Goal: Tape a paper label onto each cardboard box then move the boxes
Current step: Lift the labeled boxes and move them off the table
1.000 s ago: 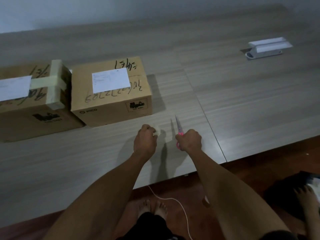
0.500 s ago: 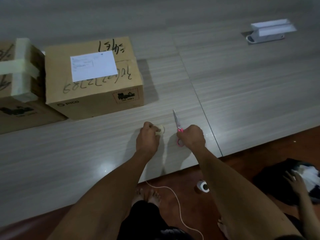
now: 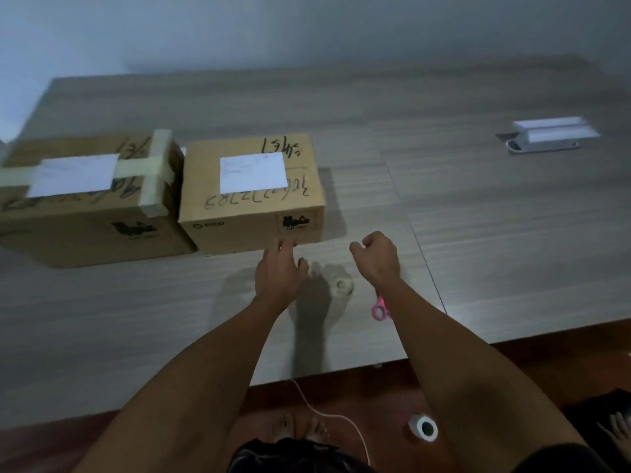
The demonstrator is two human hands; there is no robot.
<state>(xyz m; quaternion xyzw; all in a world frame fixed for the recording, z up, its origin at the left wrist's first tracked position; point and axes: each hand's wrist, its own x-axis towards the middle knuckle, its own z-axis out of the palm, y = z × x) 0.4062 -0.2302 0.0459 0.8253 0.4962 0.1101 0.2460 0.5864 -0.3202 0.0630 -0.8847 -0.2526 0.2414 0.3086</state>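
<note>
Wooden table (image 3: 478,233) fills most of the view, pale grain, with a seam running toward its near edge. Two cardboard boxes stand on it to my left, nearly touching side by side.

Left box (image 3: 85,206) — the larger, cut off by the frame's edge. Cream tape crosses its top, and a white paper label (image 3: 73,175) lies over the tape band. Black handwriting shows on the top.

Right box (image 3: 252,196) — smaller, "PICO" printed on its front face, a dark pictogram sticker at the lower right of that face. Its label (image 3: 252,172) lies flat on top, among scrawled black figures; I cannot tell whether any tape holds it.

My left hand (image 3: 280,268) reaches forward, fingers straight and spread, holding nothing. The fingertips are at the lower front corner of the right box; whether they touch it is lost in blur.

My right hand (image 3: 375,256) hangs over the table just right of that box, fingers loosely curled, nothing in them. It is clear of the box.

Far right on the table, a white object (image 3: 551,136) with a grey base, well apart from everything else.

A tape roll (image 3: 341,285) lies on the table between my two wrists. Pink-handled scissors (image 3: 380,308) rest beside my right forearm, partly hidden by it.

On the red-brown floor below the table's edge: another roll (image 3: 425,428), a thin white cord (image 3: 327,414), my bare feet.
</note>
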